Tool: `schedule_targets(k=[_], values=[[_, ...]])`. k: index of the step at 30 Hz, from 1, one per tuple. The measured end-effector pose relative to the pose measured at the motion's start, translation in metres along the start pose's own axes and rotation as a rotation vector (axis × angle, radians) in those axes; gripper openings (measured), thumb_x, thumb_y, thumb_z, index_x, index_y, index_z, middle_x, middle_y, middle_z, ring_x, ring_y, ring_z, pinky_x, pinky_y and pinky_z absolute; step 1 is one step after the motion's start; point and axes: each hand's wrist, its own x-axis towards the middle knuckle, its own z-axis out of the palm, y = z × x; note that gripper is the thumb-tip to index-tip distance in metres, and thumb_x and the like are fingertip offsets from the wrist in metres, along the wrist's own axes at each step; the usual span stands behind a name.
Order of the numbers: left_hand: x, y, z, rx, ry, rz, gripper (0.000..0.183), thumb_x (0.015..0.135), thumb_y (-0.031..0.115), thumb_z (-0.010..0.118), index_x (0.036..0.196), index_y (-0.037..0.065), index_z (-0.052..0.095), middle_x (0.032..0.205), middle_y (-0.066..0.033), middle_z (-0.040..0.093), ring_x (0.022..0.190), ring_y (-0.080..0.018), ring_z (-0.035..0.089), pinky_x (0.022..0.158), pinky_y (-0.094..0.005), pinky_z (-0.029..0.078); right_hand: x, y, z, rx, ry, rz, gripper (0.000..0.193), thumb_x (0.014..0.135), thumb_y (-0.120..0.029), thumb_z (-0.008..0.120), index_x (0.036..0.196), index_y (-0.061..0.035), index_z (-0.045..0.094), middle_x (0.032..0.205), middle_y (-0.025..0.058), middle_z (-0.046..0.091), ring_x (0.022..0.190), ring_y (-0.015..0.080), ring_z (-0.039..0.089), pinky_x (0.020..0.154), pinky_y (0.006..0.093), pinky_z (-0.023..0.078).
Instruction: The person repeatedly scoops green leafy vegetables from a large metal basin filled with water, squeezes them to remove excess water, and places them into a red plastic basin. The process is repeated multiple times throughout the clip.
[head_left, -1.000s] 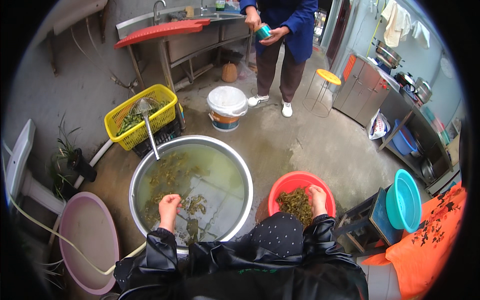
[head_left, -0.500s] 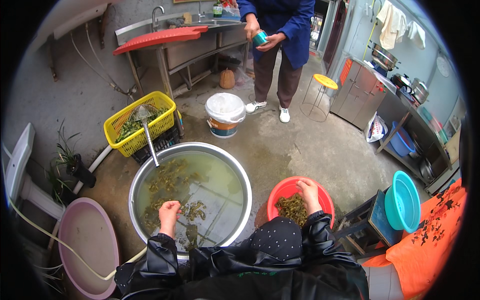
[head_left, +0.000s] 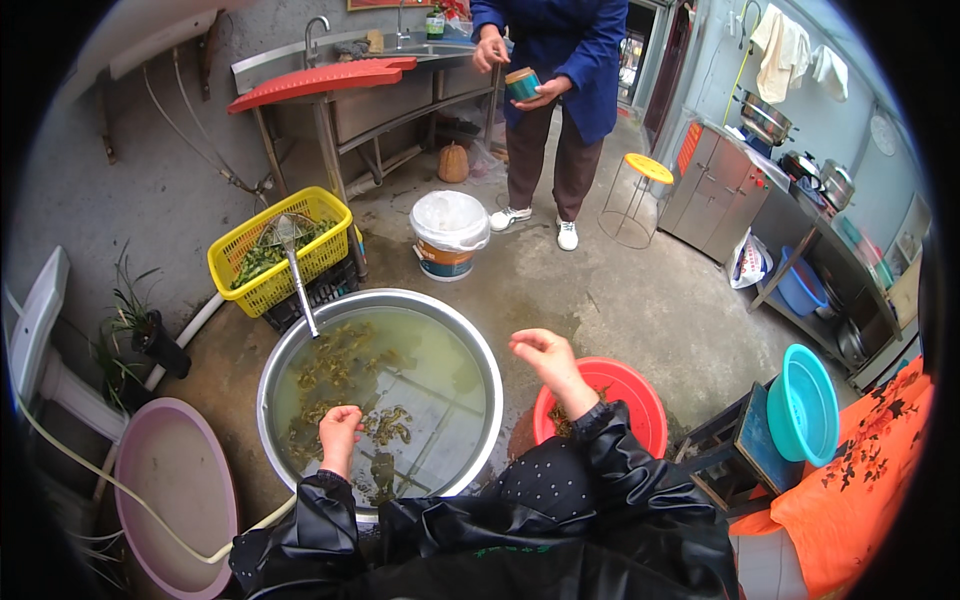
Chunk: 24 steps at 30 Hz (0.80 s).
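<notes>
A big round metal basin holds murky water with green leafy pieces floating in it. My left hand hangs over the near part of the water with its fingers curled in; whether it holds leaves is unclear. My right hand is raised in the air between the metal basin and a red basin of greens, fingers loosely apart and empty. My dark sleeves fill the lower edge.
A yellow crate of greens with a metal skimmer leaning in it stands behind the basin. A lidded white bucket, a pink basin, a teal basin and a yellow stool stand around. A person in blue holds a small jar.
My right hand has lifted out of the red basin and moved left toward the metal basin. My left hand stays over the water. The view has shifted slightly.
</notes>
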Motion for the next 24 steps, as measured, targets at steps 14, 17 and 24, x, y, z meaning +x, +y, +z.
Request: schedule_targets(k=[14, 17, 24], values=[[0.005, -0.013, -0.001, -0.003, -0.004, -0.018, 0.012, 0.083, 0.016, 0.067, 0.093, 0.011, 0.066, 0.079, 0.0029, 0.064, 0.065, -0.0077, 0.059, 0.053, -0.0235, 0.044, -0.024, 0.014, 0.046, -0.357, -0.321, 0.091, 0.028, 0.084, -0.021, 0.066, 0.106, -0.0039, 0.068, 0.097, 0.0129, 0.070, 0.093, 0.0213, 0.067, 0.084, 0.0323, 0.052], [0.014, -0.037, -0.008, -0.033, 0.033, -0.066, 0.012, 0.083, 0.018, 0.068, 0.093, 0.011, 0.066, 0.078, 0.0035, 0.064, 0.065, -0.0078, 0.059, 0.052, -0.0238, 0.043, -0.023, 0.025, 0.049, -0.436, -0.374, 0.122, 0.029, 0.084, -0.023, 0.066, 0.107, -0.0063, 0.068, 0.098, 0.0134, 0.070, 0.092, 0.0229, 0.067, 0.084, 0.0329, 0.052], [0.035, -0.128, -0.062, -0.084, 0.533, -0.229, 0.059, 0.084, 0.034, 0.068, 0.124, -0.004, 0.049, 0.120, -0.0168, 0.056, 0.110, -0.0256, 0.052, 0.092, -0.0341, 0.040, 0.011, 0.087, 0.073, -0.582, -0.490, 0.165, 0.062, 0.085, -0.041, 0.065, 0.131, -0.0012, 0.052, 0.119, 0.0215, 0.062, 0.109, 0.0294, 0.062, 0.092, 0.0353, 0.049]])
